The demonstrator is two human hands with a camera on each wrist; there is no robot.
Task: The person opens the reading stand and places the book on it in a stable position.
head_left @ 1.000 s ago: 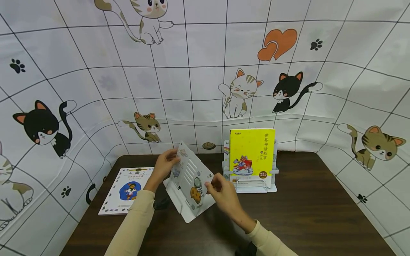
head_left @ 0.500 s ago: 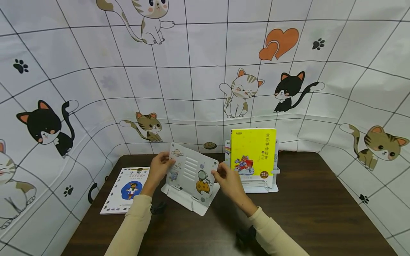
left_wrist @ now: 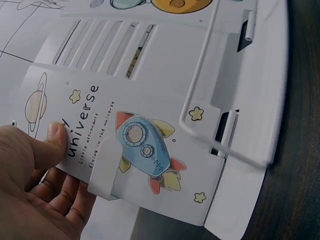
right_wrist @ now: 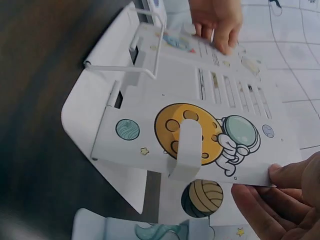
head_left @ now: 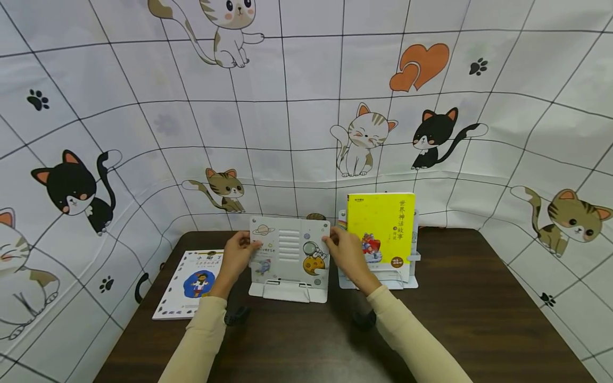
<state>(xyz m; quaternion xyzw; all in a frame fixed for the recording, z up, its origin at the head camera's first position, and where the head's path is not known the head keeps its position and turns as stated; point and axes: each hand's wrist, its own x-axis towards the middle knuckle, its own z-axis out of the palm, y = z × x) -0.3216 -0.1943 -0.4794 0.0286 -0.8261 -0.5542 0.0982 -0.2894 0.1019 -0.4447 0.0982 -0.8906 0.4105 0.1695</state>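
Observation:
A white metal book stand (head_left: 290, 255) printed with planets, a rocket and an astronaut stands on the table, its slotted back panel raised. My left hand (head_left: 236, 259) pinches the panel's left edge, thumb on the printed front and fingers behind, as the left wrist view shows. On the opposite edge my right hand (head_left: 348, 254) pinches the panel the same way, beside the astronaut print (right_wrist: 235, 145). A wire page holder (right_wrist: 155, 45) sits at the stand's lower front, above its white base plate (left_wrist: 250, 190).
Right of the held stand, a second stand (head_left: 413, 271) bears an upright yellow book (head_left: 380, 223). A white book (head_left: 191, 282) with a blue round picture lies flat at the left. Behind the dark wooden table (head_left: 455, 319) hangs a cat-print cloth (head_left: 306, 127).
The stand has turned from a slant to face me squarely and its back panel shows more upright. Both hands have kept their hold on its edges throughout.

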